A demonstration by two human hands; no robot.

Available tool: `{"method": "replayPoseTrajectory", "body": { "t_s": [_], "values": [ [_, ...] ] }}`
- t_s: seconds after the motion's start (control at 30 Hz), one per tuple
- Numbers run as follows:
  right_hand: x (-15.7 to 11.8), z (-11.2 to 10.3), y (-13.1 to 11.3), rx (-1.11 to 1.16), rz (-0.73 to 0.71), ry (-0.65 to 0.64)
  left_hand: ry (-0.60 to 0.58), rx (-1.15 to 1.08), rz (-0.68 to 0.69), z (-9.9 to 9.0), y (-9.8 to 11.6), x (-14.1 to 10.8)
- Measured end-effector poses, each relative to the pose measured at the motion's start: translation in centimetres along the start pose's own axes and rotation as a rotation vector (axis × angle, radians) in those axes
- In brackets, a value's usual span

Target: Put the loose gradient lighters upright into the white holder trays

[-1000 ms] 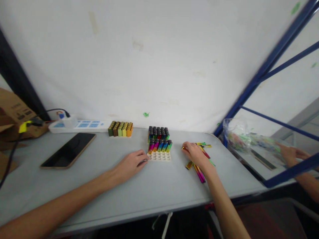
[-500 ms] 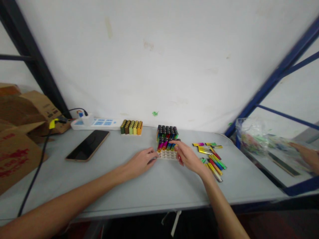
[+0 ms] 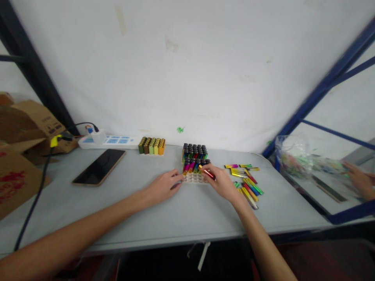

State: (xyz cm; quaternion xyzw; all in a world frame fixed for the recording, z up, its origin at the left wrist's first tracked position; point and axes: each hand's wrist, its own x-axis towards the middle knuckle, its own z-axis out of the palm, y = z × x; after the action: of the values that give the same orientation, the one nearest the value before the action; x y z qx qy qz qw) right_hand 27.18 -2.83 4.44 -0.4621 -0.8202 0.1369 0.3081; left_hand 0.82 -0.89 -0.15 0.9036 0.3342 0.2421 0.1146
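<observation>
Between thumb and fingers my right hand (image 3: pixel 218 180) holds a red lighter (image 3: pixel 208 173) with a gold end, tilted over a white tray with holes (image 3: pixel 193 178). Upright lighters with dark tops (image 3: pixel 191 166) fill the tray's back part; its front holes show. My left hand (image 3: pixel 166 186) is at the tray's left edge, its fingers closed around or against the edge. Behind stands a full block of black-topped lighters (image 3: pixel 195 150). Loose shiny lighters (image 3: pixel 249 187) lie right of my right hand.
A block of gold-topped lighters (image 3: pixel 151 146), a phone (image 3: pixel 99 167) and a power strip (image 3: pixel 117 141) are on the left of the table (image 3: pixel 187 218). Cardboard boxes (image 3: pixel 23 168) stand far left. Beyond a blue frame (image 3: pixel 310 97), another person's hand (image 3: pixel 358 178) is near plastic bags.
The red lighter now shows in my right hand, turned across the tray. The view has shifted slightly. My left hand stays at the tray's edge.
</observation>
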Motion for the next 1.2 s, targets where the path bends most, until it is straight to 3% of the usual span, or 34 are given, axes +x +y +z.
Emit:
{"method": "replayPoseTrajectory", "body": {
  "t_s": [0.17,0.53,1.0,1.2],
  "values": [
    [0.1,-0.5,-0.8,0.004,-0.045,-0.011,-0.008,0.003,-0.002,-0.1,0.0,0.0],
    [0.4,0.6,0.0,0.132,0.083,0.074,-0.039,0.026,0.006,-0.5,0.3,0.0],
    [2.4,1.2,-0.8,0.108,-0.109,0.168,-0.031,0.033,0.024,0.4,-0.5,-0.2],
    [3.8,1.3,-0.8,0.007,-0.160,0.112,-0.029,0.040,0.020,0.2,-0.4,-0.2]
  ]
}}
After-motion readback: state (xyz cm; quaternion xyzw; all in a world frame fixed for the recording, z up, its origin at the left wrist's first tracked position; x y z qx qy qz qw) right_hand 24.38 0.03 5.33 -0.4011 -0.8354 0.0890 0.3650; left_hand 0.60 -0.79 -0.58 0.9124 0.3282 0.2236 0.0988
